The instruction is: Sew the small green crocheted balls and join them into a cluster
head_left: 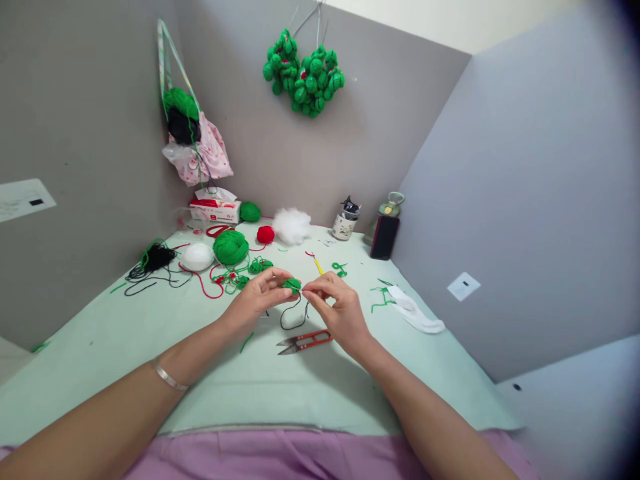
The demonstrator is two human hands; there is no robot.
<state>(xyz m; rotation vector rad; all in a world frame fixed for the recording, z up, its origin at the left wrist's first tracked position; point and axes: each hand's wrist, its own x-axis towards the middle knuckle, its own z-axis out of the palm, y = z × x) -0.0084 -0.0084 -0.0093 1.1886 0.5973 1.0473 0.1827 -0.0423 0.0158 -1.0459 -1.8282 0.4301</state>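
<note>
A small green crocheted ball [291,285] is held between the thumb and fingers of my left hand [267,290]. Right beside it, the thumb and forefinger of my right hand [336,303] are pinched together at the ball's edge; what they grip is too small to make out, perhaps a needle. A loop of black yarn [295,327] hangs below the ball, between my hands. Orange-handled thread snips [305,341] lie on the table under my right hand. Beyond that hand rests a yellow crochet hook [319,266].
Behind my left hand are green yarn [231,247], white yarn [197,256], red yarn [265,235], black strands [157,259] and white stuffing [293,226]. A jar [345,223] and a phone [385,237] stand at the back right. White cloth [415,310] lies on the right.
</note>
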